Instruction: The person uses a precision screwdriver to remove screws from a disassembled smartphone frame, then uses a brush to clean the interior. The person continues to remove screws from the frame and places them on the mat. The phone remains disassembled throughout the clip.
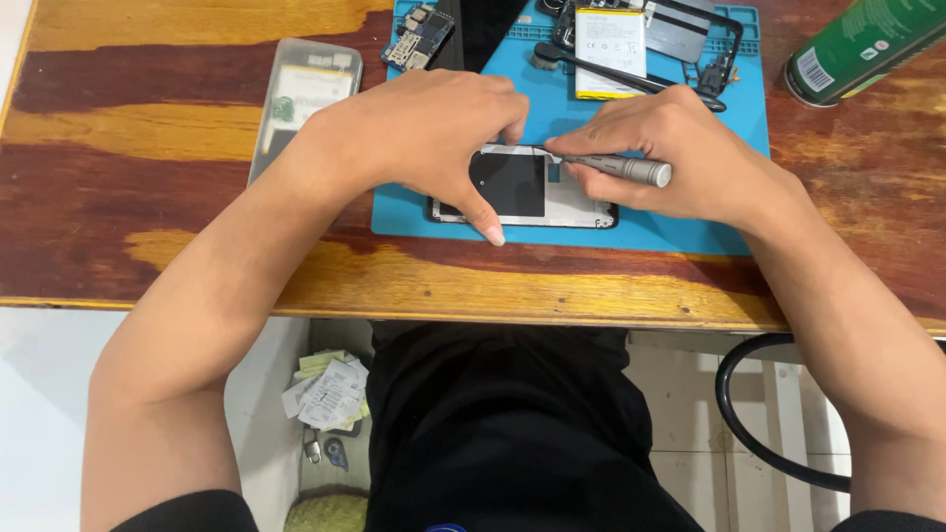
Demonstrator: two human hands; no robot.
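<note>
An opened phone (532,192) lies flat on a blue work mat (690,222), its grey and black inner plate facing up. My left hand (434,133) rests over the phone's left end, thumb pressed at its near edge and fingers on its far edge. My right hand (670,153) grips a slim silver screwdriver (631,169), whose tip points left onto the phone's upper edge near the middle. Both hands hide parts of the phone.
On the mat's far side lie a white battery (609,39), a dark phone frame (724,44), a small circuit board (419,37) and a black panel. A clear case (305,94) sits left on the wooden table (148,128). A green spray can (862,44) lies far right.
</note>
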